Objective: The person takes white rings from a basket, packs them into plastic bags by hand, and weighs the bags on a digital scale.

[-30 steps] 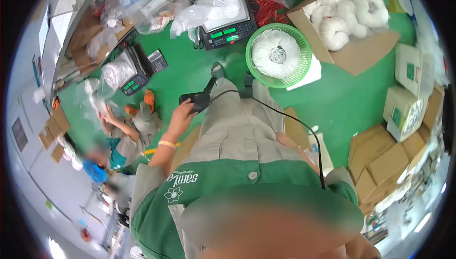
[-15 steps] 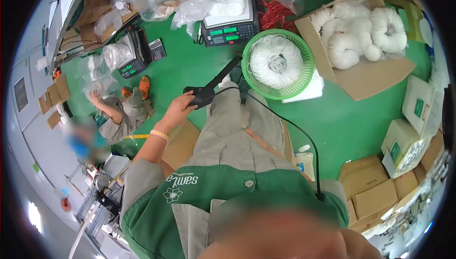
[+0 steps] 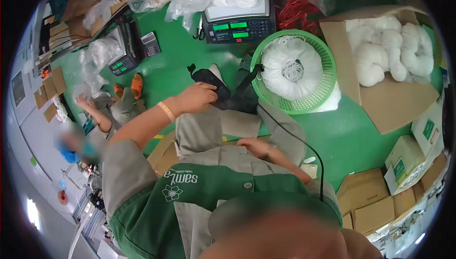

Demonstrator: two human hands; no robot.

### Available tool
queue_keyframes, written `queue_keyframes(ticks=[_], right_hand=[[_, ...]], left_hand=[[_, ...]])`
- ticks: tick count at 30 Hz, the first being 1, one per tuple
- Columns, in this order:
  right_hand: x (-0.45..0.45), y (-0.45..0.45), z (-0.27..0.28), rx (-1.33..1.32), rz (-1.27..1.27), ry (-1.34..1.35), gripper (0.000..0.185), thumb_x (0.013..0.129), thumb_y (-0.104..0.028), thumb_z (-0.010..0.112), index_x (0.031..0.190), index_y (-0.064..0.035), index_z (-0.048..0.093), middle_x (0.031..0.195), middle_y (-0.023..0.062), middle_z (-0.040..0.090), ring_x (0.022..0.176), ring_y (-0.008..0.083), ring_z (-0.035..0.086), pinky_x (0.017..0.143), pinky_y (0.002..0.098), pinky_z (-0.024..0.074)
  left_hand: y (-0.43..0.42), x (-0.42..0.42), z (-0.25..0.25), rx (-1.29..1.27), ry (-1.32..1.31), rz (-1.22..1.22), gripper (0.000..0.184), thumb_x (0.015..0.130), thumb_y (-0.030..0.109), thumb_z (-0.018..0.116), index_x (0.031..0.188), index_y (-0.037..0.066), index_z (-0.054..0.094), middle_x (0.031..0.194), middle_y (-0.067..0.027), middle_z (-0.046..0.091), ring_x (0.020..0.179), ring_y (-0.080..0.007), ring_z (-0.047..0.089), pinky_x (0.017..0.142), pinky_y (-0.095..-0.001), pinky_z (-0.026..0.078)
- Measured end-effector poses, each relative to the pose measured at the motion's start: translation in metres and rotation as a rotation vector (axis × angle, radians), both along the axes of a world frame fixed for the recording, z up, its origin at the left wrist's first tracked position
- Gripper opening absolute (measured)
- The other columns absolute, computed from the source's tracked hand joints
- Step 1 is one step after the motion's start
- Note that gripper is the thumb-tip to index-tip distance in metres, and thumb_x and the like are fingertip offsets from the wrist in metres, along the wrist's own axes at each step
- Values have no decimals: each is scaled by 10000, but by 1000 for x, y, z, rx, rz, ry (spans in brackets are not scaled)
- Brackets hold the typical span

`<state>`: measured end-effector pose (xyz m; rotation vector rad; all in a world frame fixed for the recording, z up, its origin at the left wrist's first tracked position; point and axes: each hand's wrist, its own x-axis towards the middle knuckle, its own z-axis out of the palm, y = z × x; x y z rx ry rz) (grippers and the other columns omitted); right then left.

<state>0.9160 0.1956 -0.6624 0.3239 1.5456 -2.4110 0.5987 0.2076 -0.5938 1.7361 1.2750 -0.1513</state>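
Observation:
My left hand (image 3: 204,94), with a yellow wristband, is closed on a black pouch (image 3: 214,84) in front of my knees. A black strap (image 3: 249,79) runs from the pouch toward the green basket (image 3: 329,81), its end overlapping the basket's rim in view. From the pouch area a thin black cable (image 3: 304,138) curves up to my cap. My right hand (image 3: 254,146) is low over my lap, near my shirt hem, with a bracelet at the wrist. Its fingers are partly hidden and how they are bent is unclear. In the basket sits a coil of white cord (image 3: 289,71).
Ahead stands a digital scale (image 3: 240,31) with a bag of white cord. A cardboard box (image 3: 380,102) of white coils is at right, near red strips (image 3: 297,9). At left another person (image 3: 111,114) sits by a second scale (image 3: 124,62) and a calculator (image 3: 150,44).
My left hand has moved forward and right with the pouch, and the strap has swung toward the basket. My right hand has come into fuller view over my lap.

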Motion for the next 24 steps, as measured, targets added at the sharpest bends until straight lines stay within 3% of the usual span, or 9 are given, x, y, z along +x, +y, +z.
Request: queue_keyframes(ticks=[3,4,10,13,15,17,20,23,24], right_hand=[[21,87,-90,738,246,-393,150,756,-108,544,895,-65,580,852,126,594,793,292,575,696,394,454],[32,107,-127,907,191,-344,183,759,-219,548,876,-83,581,823,144,593,793,319,571,638,443,442],[-51,160,-211,1065,23,-359,697,720,-156,612,1319,-176,255,1289,164,352,1008,361,503,765,420,468],[-94,161,-247,1081,-150,-421,705,697,-156,630,1299,-188,263,1322,151,318,1031,346,498,759,417,473],[-99,163,-274,1160,-237,-393,477,710,-120,570,1162,-159,422,1248,129,411,968,326,533,744,409,470],[-102,164,-273,1226,-160,-424,250,733,-108,498,981,-122,526,1053,124,544,870,323,562,702,429,458],[-112,156,-229,1309,-148,-383,167,745,-138,486,907,-105,514,832,136,583,811,335,568,680,437,446],[-137,127,-147,1403,-203,-304,178,741,-177,526,908,-117,551,1091,119,543,999,317,515,796,448,429],[-139,115,-131,1714,-167,-241,192,730,-180,543,913,-128,563,1179,106,487,1089,324,446,862,494,371]], left_hand=[[-1,-18,-79,-21,-9,-107,199,692,150,615,871,63,620,985,-29,603,1106,-232,466,904,-371,366],[0,-22,-104,-37,3,-194,196,689,158,617,861,64,618,968,-34,605,1095,-240,473,903,-373,367],[7,-37,-197,-3,-13,-185,200,695,189,617,853,68,608,965,-45,602,1081,-255,480,894,-380,378],[12,-43,-211,117,-95,-159,198,701,218,607,834,72,624,958,-74,607,1080,-269,481,899,-396,375],[14,-44,-219,201,-99,-155,193,701,215,604,820,63,621,936,-84,608,1044,-275,502,871,-398,393],[19,-40,-217,249,-93,-197,192,727,221,591,787,40,615,857,-121,608,876,-310,564,740,-405,451],[15,-38,-205,274,0,-215,211,776,250,560,785,46,614,786,-139,606,763,-336,575,648,-426,461],[-1,-47,-198,300,37,-103,227,794,263,545,825,44,595,777,-141,602,765,-336,574,646,-428,455],[-8,-48,-193,273,43,-79,231,797,264,543,858,47,596,787,-149,599,778,-338,572,658,-427,451]])
